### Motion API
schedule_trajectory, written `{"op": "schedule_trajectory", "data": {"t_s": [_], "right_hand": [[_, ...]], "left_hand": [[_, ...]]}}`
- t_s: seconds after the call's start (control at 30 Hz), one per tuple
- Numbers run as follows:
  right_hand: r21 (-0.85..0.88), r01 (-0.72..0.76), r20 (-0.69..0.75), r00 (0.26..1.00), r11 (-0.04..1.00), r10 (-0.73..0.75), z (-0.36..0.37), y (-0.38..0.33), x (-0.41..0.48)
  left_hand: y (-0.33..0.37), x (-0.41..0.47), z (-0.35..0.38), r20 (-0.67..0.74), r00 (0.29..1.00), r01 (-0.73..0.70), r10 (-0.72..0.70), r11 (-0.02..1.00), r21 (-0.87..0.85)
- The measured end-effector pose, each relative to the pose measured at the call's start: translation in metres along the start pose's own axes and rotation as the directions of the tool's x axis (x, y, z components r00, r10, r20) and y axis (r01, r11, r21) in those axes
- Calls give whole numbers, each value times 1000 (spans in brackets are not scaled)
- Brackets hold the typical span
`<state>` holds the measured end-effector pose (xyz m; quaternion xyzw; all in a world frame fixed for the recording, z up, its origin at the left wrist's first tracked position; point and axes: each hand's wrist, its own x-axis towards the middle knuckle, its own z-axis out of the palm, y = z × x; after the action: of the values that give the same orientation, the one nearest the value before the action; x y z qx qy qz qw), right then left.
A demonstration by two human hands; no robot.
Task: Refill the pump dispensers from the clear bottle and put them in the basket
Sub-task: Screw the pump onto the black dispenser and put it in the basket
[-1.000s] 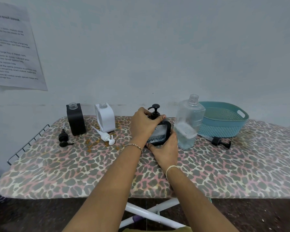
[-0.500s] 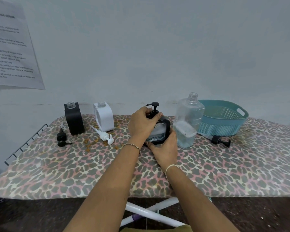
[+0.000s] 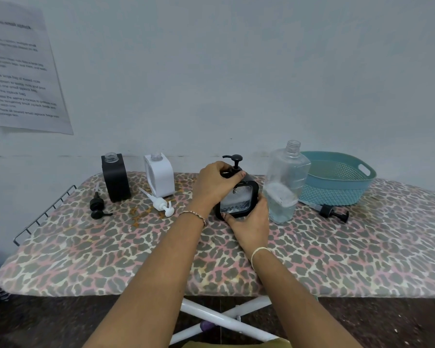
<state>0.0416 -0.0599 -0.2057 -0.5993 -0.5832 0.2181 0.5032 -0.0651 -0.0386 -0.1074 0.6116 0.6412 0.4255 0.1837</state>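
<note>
A black-framed clear dispenser (image 3: 239, 200) stands mid-board with its black pump head (image 3: 234, 160) on top. My left hand (image 3: 212, 185) grips the pump collar at the neck. My right hand (image 3: 250, 223) holds the dispenser's base and right side. Right beside it stands the uncapped clear bottle (image 3: 285, 183), partly filled. The teal basket (image 3: 337, 180) sits behind it at the right. An open black dispenser (image 3: 116, 178) and an open white dispenser (image 3: 159, 175) stand at the back left.
Loose pumps lie on the leopard-print ironing board (image 3: 337, 249): a black one (image 3: 97, 205) at the left, a white one (image 3: 161, 203) in front of the white dispenser, another black one (image 3: 333, 212) before the basket. A wire rack (image 3: 43, 214) edges the left end. Wall directly behind.
My left hand has shifted its grip around the pump collar, and the pump spout now points left. The dispenser stays in place; the view moved slightly.
</note>
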Motion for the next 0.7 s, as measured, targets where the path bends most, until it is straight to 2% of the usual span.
{"op": "schedule_trajectory", "data": {"t_s": [0.27, 0.5, 0.7], "right_hand": [[32, -14, -2, 1000, 999, 14, 0, -2, -1], [12, 22, -18, 1000, 1000, -22, -1, -2, -1], [-6, 18, -24, 1000, 1000, -18, 0, -1, 0]], "left_hand": [[15, -12, 19, -231, 968, 90, -94, 996, -29], [11, -18, 23, -299, 954, 33, -1, 994, 101], [10, -16, 22, -300, 953, 11, 27, 992, 126]]}}
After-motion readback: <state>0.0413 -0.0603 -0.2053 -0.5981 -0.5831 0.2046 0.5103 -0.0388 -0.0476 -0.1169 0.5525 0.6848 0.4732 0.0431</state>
